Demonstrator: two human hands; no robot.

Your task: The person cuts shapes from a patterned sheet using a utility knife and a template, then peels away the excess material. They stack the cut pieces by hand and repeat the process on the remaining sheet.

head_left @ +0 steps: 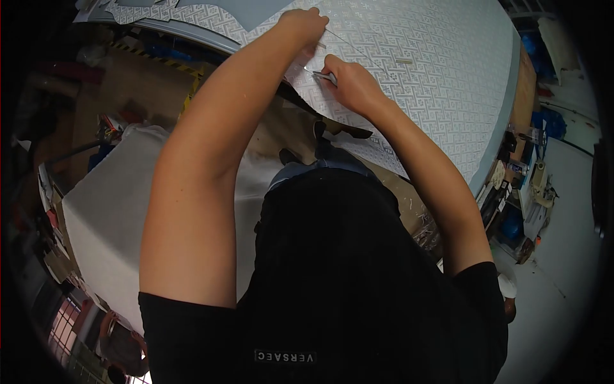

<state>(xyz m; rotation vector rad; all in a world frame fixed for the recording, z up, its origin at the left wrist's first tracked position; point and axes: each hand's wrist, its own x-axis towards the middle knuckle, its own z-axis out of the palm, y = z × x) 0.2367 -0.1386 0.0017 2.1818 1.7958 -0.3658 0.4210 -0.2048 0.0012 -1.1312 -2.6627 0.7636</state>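
A pale sheet with a grey lattice pattern (441,96) spreads over the table at the top of the view. My right hand (352,83) is closed round a slim silver cutting tool (325,77), which looks like a utility knife, close to the sheet's near edge. Further up and to the left, my left hand (304,27) has its fingers curled at the sheet; what is in them is hidden. A thin dark line runs from beside it across the pattern. A small tan strip (403,61) lies on the sheet.
Cut patterned pieces (208,16) lie along the table's upper left. Below my hands, the sheet's edge hangs over near my feet. A pale grey cloth-like surface (105,205) is at left. Cluttered shelving (521,176) stands at right. Other people are partly visible at lower left and lower right.
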